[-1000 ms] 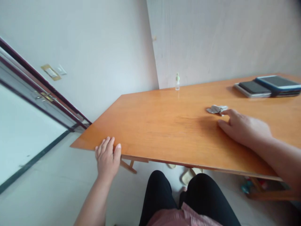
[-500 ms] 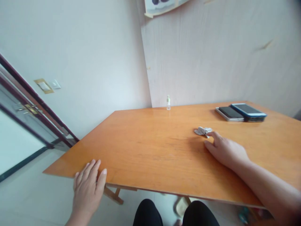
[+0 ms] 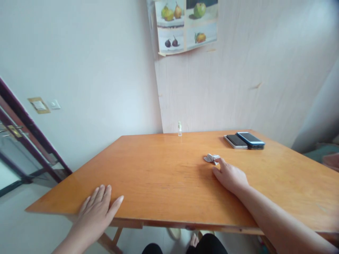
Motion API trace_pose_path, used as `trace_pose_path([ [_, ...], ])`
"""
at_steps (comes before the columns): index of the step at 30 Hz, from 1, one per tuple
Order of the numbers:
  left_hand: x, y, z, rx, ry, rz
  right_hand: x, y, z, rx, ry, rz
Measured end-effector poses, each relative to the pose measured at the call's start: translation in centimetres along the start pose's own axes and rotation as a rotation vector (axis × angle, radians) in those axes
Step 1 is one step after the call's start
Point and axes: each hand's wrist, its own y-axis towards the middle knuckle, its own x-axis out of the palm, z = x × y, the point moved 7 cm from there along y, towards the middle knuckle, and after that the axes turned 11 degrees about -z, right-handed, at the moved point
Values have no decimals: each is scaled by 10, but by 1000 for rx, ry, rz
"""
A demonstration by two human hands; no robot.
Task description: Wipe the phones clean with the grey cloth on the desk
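A small crumpled grey-white piece of paper or cloth (image 3: 210,158) lies right of the middle of the wooden table (image 3: 159,176). My right hand (image 3: 231,178) reaches in from the right, and a fingertip touches the near right side of that piece. Its thumb stands apart below, on or just over the wood; the other fingers are mostly hidden under the hand. At the front left edge my left hand (image 3: 96,208) lies flat on the tabletop, fingers stretched and thumb out to the side, holding nothing.
A small clear bottle with a pale green top (image 3: 179,129) stands at the back edge by the wall. Several phones (image 3: 250,140) lie stacked at the back right. A sheet of fruit pictures (image 3: 188,26) hangs on the wall. A door (image 3: 26,141) is at the left.
The view has tilted up and shifted right, so more of the fruit pictures shows. My left hand lies further onto the tabletop, its thumb spread wider. My right hand keeps touching the crumpled piece.
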Motion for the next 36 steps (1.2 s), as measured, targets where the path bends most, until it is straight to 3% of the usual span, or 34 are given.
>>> trace_pose_path([
  [3, 7, 9, 31, 2, 24, -217, -1, -1, -1, -18, 9, 10],
  [6, 5, 11, 76, 94, 17, -323, -1, -2, -2, -32, 6, 22],
  [11, -4, 17, 144, 258, -71, -346, 2, -1, -1, -35, 5, 1],
  [15, -5, 33, 179, 332, -109, -376, 3, 0, 0, -32, 4, -4],
  [26, 5, 101, 227, 326, -116, -407, 4, -3, -2, -37, 6, 1],
  [36, 15, 149, 246, 201, -162, -308, -1, -6, -9, -33, -14, 48],
])
